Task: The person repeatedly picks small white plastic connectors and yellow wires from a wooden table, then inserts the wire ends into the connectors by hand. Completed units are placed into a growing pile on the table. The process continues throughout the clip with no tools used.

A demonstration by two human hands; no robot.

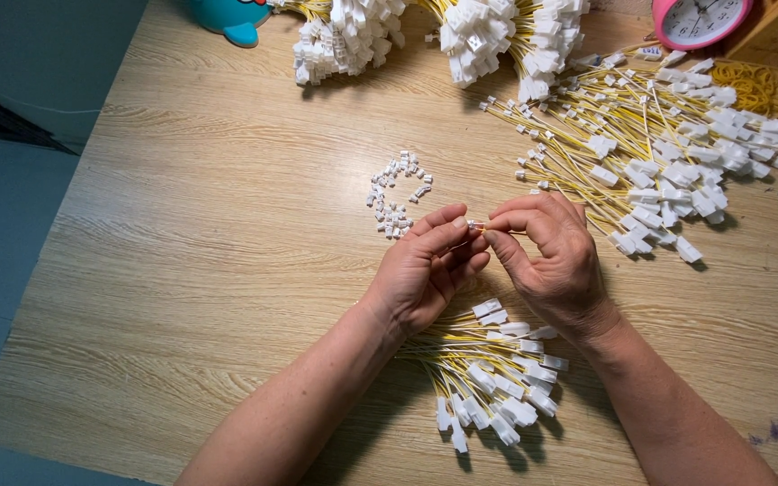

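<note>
Tabletop (182, 270) of pale wood-grain laminate carries everything; no box, tray or bin shows, so all parts lie loose in heaps. Largest heap: yellow wire leads with white plastic plug housings (668, 153), fanned out at upper right. Two denser bundles of the same leads (425, 31) sit along the far edge. A finished-looking bunch (493, 373) lies beneath the wrists. Small white plastic connector pieces (395, 193) are scattered just beyond the hands. Left hand (425, 270) and right hand (551, 256) meet fingertip to fingertip, both pinched narrow on one small white connector on a yellow lead (476, 227). Judgement: square alignment and a firm, straight push would seat it cleanly.
</note>
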